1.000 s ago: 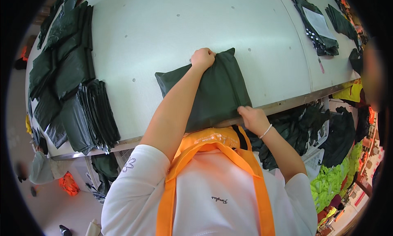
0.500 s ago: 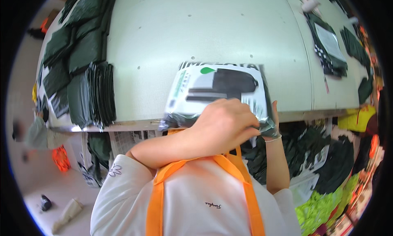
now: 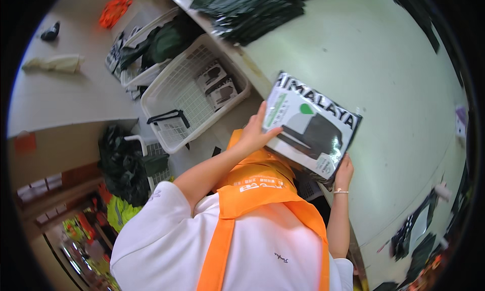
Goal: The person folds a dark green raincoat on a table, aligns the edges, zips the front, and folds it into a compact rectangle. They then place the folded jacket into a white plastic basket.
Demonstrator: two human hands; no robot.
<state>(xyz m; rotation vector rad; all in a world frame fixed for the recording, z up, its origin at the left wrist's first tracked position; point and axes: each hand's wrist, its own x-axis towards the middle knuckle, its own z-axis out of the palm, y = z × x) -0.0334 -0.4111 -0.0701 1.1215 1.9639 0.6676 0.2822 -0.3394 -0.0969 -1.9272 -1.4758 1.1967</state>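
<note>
A flat plastic-wrapped packet (image 3: 316, 132), white with a dark garment picture and a green drop shape, is held in front of my chest. It is tilted, beside the table's near edge. My left hand (image 3: 256, 133) grips its left edge, thumb on the front face and fingers along the side. At the lower right corner, my right hand (image 3: 344, 173) closes on the packet, with part of its fingers hidden behind it.
Left of me on the floor stands a white plastic basket (image 3: 172, 96) with a few similar packets in it. Behind it is another basket (image 3: 134, 79) with dark garments. Stacks of dark bagged items (image 3: 247, 10) lie on the pale table (image 3: 404, 89).
My view has swung left, bringing the white basket into sight. My left hand has shifted from the packet's lower right to its left edge. Both hands now hold it.
</note>
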